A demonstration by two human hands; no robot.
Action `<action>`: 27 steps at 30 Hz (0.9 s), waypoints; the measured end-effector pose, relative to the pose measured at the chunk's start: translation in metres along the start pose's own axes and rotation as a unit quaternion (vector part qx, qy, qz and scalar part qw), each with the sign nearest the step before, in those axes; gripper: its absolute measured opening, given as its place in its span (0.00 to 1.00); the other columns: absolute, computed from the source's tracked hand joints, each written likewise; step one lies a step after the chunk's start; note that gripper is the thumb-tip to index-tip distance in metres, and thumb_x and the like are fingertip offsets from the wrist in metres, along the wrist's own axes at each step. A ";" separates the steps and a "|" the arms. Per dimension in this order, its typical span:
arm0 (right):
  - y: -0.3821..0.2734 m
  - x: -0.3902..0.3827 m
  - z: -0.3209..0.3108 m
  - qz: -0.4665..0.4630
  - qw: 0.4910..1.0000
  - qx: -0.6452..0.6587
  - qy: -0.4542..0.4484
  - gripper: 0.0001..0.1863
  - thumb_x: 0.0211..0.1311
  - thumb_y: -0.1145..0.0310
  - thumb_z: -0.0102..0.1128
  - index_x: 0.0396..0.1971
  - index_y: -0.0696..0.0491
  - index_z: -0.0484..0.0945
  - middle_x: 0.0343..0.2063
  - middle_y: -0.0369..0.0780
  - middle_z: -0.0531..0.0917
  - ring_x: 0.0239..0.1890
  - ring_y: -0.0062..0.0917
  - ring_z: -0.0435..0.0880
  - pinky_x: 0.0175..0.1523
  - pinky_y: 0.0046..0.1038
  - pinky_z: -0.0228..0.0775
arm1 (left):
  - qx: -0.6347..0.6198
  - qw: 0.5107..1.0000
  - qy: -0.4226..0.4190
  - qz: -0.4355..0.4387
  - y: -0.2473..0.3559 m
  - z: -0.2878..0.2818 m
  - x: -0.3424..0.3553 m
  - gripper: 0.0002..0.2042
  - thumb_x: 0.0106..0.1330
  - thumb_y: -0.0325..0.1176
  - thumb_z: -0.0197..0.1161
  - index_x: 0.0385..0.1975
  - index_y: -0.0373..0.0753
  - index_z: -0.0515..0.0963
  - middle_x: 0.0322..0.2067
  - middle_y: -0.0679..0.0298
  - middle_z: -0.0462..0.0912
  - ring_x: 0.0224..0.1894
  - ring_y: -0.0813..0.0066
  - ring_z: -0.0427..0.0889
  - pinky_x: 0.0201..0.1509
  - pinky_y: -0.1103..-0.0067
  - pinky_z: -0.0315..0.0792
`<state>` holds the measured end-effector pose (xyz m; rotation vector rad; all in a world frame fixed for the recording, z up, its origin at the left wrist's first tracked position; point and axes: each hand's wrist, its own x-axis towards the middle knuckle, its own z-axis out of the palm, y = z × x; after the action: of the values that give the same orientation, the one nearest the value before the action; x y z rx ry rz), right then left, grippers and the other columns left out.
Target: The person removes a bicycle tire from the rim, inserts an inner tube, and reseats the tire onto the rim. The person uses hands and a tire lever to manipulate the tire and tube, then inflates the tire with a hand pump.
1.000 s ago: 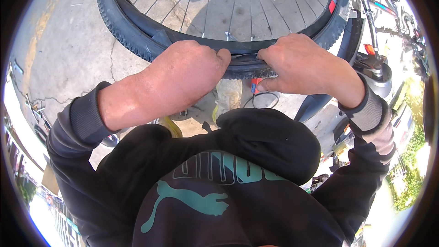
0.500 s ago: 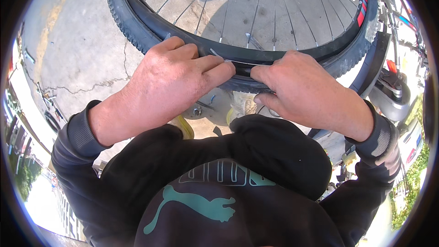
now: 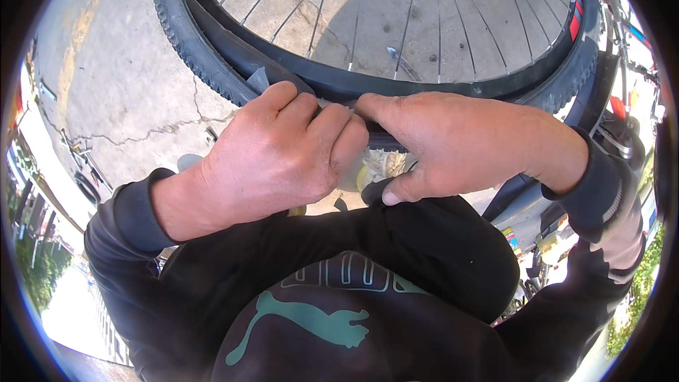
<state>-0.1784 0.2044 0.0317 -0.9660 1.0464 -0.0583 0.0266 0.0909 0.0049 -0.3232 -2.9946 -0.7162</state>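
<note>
A bicycle wheel stands before me, its black rim carrying thin spokes. Around it lies a knobby black tyre, and a slack black inner tube shows between tyre and rim at the left. My left hand is closed in a fist on the near part of the tyre; its fingertips are hidden. Beside it, my right hand lies across the near tyre and rim, fingers stretched towards the left knuckles. Its thumb sticks out apart, below the tyre. A small bluish-grey flap shows by my left knuckles.
Cracked concrete spreads under the wheel. Tools lie at the far left. Bicycle parts crowd the right side. My bent knees and a light shoe are close below the wheel.
My right hand has shifted left and flattened, its thumb coming off the tyre. My left hand has moved slightly down and curled tighter. A white strip along the rim is now hidden.
</note>
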 end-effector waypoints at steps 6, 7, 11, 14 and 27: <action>-0.006 0.014 -0.002 0.039 0.999 0.008 0.021 0.39 0.53 0.59 0.79 0.57 0.65 0.69 0.35 0.53 0.84 0.40 0.43 0.86 0.46 0.36 0.76 | 0.011 1.000 -0.018 0.002 0.003 0.000 -0.001 0.09 0.46 0.30 0.66 0.27 0.40 0.74 0.24 0.67 0.74 0.26 0.74 0.77 0.32 0.78 0.67; -0.011 0.012 -0.001 0.063 0.998 0.002 0.021 0.40 0.53 0.57 0.78 0.58 0.65 0.69 0.35 0.52 0.84 0.40 0.43 0.86 0.46 0.36 0.77 | 0.003 1.000 -0.014 -0.002 0.002 0.002 0.000 0.09 0.47 0.30 0.66 0.27 0.40 0.74 0.24 0.67 0.74 0.27 0.74 0.78 0.32 0.78 0.68; -0.006 -0.003 0.003 0.063 0.996 -0.036 0.056 0.36 0.54 0.52 0.75 0.52 0.66 0.74 0.32 0.52 0.85 0.37 0.44 0.87 0.45 0.37 0.78 | 0.010 0.998 -0.048 -0.031 -0.020 -0.012 -0.003 0.11 0.49 0.31 0.71 0.29 0.41 0.76 0.26 0.68 0.77 0.30 0.75 0.81 0.34 0.78 0.69; -0.004 -0.013 -0.002 0.078 0.997 -0.013 0.027 0.35 0.55 0.50 0.73 0.48 0.67 0.78 0.33 0.52 0.86 0.37 0.44 0.88 0.45 0.39 0.79 | 0.046 0.996 -0.065 -0.033 -0.025 -0.013 -0.012 0.11 0.51 0.32 0.74 0.28 0.42 0.76 0.23 0.67 0.77 0.30 0.75 0.81 0.37 0.78 0.69; 0.010 -0.002 0.020 -0.038 0.986 0.024 0.161 0.30 0.54 0.62 0.75 0.50 0.67 0.74 0.36 0.54 0.85 0.41 0.44 0.87 0.46 0.39 0.79 | -0.009 1.000 -0.016 -0.016 -0.010 -0.006 -0.008 0.09 0.47 0.27 0.68 0.29 0.40 0.77 0.22 0.67 0.73 0.26 0.72 0.75 0.34 0.76 0.64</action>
<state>-0.1682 0.2243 0.0288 -0.9731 1.2973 -0.3104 0.0324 0.0781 0.0054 -0.2903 -3.0327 -0.7474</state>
